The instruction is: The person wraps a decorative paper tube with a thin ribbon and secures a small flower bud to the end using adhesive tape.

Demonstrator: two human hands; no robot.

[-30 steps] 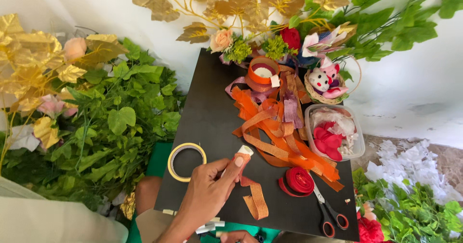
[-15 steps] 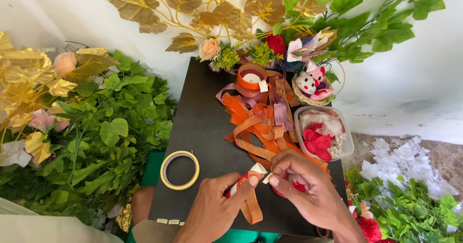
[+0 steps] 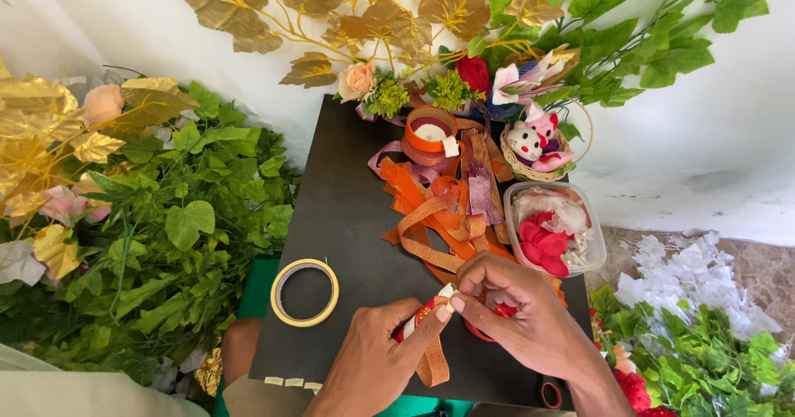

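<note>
My left hand (image 3: 377, 359) and my right hand (image 3: 522, 313) meet over the near edge of a black board (image 3: 348, 185). Together they pinch a small red and white piece (image 3: 429, 307) where an orange ribbon strip (image 3: 432, 361) hangs down. The right hand covers a red spool (image 3: 503, 309) beneath it. A tangle of orange and purple ribbons (image 3: 439, 206) lies just beyond the hands. A yellow tape roll (image 3: 305, 292) rests flat to the left of my left hand.
An orange ribbon spool (image 3: 431, 130), a small basket with a plush toy (image 3: 534, 148) and a clear tub of red petals (image 3: 553, 228) stand at the back right. Green foliage (image 3: 174, 235), gold leaves (image 3: 315, 3) and white flowers (image 3: 696, 284) surround the board. Scissor handles (image 3: 551, 395) peek out near my right wrist.
My right hand came in and joined the left on the small piece. Both hands shifted slightly and closed tighter around it; the view tilted down a little.
</note>
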